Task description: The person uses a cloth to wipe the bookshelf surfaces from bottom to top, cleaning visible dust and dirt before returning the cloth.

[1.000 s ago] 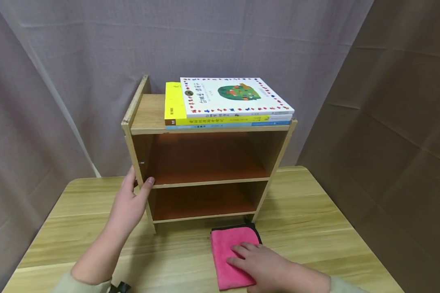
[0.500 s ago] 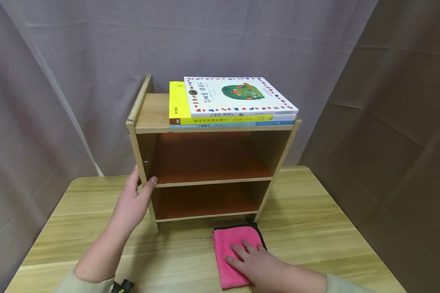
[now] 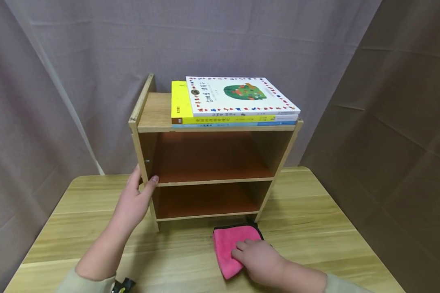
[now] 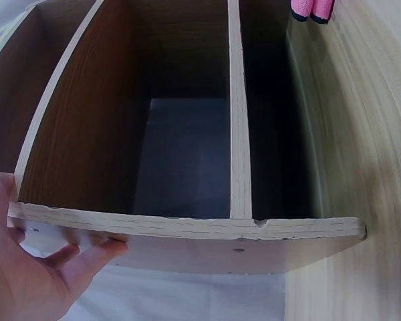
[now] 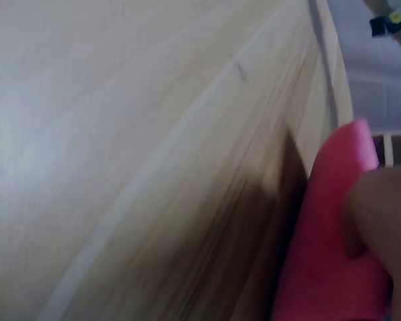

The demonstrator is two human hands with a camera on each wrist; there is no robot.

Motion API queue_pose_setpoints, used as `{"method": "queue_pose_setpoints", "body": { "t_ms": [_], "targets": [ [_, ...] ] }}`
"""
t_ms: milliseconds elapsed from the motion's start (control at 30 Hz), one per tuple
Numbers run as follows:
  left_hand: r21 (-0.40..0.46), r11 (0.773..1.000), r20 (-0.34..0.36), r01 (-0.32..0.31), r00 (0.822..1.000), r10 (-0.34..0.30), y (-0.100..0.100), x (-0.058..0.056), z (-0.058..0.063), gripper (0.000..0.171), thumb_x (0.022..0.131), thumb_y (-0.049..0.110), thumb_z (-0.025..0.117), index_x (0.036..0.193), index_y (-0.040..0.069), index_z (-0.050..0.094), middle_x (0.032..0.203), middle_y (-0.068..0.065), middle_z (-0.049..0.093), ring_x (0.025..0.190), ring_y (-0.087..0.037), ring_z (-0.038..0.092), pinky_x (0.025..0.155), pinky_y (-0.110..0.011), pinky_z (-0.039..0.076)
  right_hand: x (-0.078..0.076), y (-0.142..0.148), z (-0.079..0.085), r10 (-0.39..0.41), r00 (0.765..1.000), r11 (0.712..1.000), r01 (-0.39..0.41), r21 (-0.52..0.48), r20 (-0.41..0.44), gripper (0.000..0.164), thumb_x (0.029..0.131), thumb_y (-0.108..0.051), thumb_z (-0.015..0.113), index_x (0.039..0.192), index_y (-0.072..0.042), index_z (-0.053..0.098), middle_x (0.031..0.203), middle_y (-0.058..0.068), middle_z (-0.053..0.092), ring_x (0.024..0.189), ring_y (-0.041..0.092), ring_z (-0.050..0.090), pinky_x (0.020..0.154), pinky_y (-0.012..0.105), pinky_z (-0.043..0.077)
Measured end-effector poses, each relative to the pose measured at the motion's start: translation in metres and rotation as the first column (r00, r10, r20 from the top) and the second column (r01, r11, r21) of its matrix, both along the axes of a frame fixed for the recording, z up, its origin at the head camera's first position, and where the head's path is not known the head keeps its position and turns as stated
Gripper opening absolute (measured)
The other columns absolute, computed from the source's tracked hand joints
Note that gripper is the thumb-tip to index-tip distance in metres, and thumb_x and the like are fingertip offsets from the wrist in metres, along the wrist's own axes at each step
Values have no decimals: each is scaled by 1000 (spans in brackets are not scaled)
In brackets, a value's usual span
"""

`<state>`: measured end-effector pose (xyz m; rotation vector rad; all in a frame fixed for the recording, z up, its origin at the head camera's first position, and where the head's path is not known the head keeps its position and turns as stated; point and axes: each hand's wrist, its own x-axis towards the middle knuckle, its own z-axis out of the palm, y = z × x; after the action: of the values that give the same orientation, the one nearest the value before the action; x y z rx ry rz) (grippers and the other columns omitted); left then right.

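A small wooden bookshelf [image 3: 214,182] with brown boards stands on the table, turned slightly. My left hand [image 3: 133,203] grips its left side panel, thumb over the front edge and fingers on the outer face. The left wrist view shows these fingers [image 4: 87,262] along that panel [image 4: 187,229]. In front of the shelf's lower right, my right hand [image 3: 262,260] holds a folded pink towel [image 3: 225,248] with black edging, its fingers curled into the cloth. The towel's near part is bunched up and lifted in the right wrist view, where the pink cloth [image 5: 324,267] rises above the table.
Several books lie stacked on the shelf's top, a white picture book [image 3: 209,101] uppermost over a yellow one [image 3: 179,99]. The light wooden table [image 3: 315,228] reaches to a grey curtain [image 3: 106,49] behind. A brown curtain [image 3: 381,122] hangs at the right.
My right hand's fingers, earlier spread flat on the towel, have curled into it, and the towel's near edge has lifted. The left hand keeps its grip on the shelf; the view has shifted slightly.
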<state>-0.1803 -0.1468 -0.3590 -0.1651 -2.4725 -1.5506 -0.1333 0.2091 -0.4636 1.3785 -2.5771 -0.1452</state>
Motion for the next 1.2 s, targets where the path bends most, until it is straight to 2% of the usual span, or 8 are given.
{"method": "queue_pose_setpoints", "body": {
  "t_ms": [100, 233, 467, 600, 700, 833, 1033, 1200],
  "targets": [
    [-9, 1000, 0, -2, 1000, 2, 0, -1, 0, 66, 100, 54, 48, 156, 45, 16, 160, -9, 23, 139, -41, 32, 104, -67, 31, -9, 4, -4, 51, 999, 998, -51, -40, -14, 16, 75, -11, 67, 87, -21, 61, 76, -11, 47, 67, 8, 48, 58, 25, 43],
    [-20, 1000, 2, -10, 1000, 11, 0, -1, -1, 65, 100, 55, 47, 157, 43, 17, 159, -10, 25, 139, -41, 32, 103, -68, 32, -20, 10, -8, 125, 992, 992, -125, -29, 0, 13, 77, -19, 66, 88, -22, 59, 77, -11, 43, 69, 9, 47, 58, 26, 41],
    [-27, 999, -8, -20, 1000, 20, -1, -3, -3, 65, 100, 56, 46, 157, 39, 20, 156, -12, 28, 139, -40, 32, 102, -69, 32, -33, 16, -12, 186, 982, 982, -187, -25, -29, 27, 72, -35, 72, 90, -24, 55, 79, -12, 39, 64, 5, 39, 55, 23, 39],
    [-30, 999, -18, -16, 1000, 15, -1, -4, -4, 65, 100, 56, 46, 157, 38, 21, 155, -12, 29, 139, -40, 33, 102, -68, 33, -33, 15, -11, 158, 987, 987, -158, 6, -19, 39, 70, -41, 76, 102, -24, 61, 91, -10, 48, 73, 6, 47, 61, 24, 46],
    [-30, 999, -18, -12, 1000, 11, 0, -3, -5, 65, 100, 55, 45, 158, 39, 19, 156, -12, 28, 139, -40, 32, 103, -68, 32, -29, 15, -9, 113, 994, 993, -113, 44, 4, 50, 72, -38, 77, 117, -22, 65, 115, -2, 58, 95, 16, 58, 75, 32, 53],
    [-31, 999, -20, -17, 1000, 16, 0, -2, -5, 66, 101, 54, 45, 158, 37, 17, 158, -12, 25, 140, -39, 31, 104, -68, 30, -21, 14, -6, 34, 997, 995, -40, 91, 71, 59, 77, -30, 74, 134, -23, 61, 140, 6, 54, 124, 30, 53, 95, 48, 48],
    [-47, 999, -26, -20, 999, 19, 0, -2, -4, 67, 102, 53, 43, 159, 34, 15, 159, -13, 23, 140, -41, 30, 104, -69, 29, -12, 15, -6, -63, 988, 991, 45, 129, 139, 56, 87, -21, 67, 141, -32, 55, 145, 5, 51, 130, 33, 49, 97, 55, 46],
    [-53, 998, -31, -18, 999, 17, 1, -2, -4, 66, 102, 53, 43, 159, 36, 15, 160, -13, 22, 140, -41, 30, 104, -69, 29, -9, 14, -7, -107, 983, 992, 94, 88, 151, 54, 88, -13, 65, 138, -34, 60, 143, 6, 54, 130, 35, 49, 98, 56, 45]
  ]
}}
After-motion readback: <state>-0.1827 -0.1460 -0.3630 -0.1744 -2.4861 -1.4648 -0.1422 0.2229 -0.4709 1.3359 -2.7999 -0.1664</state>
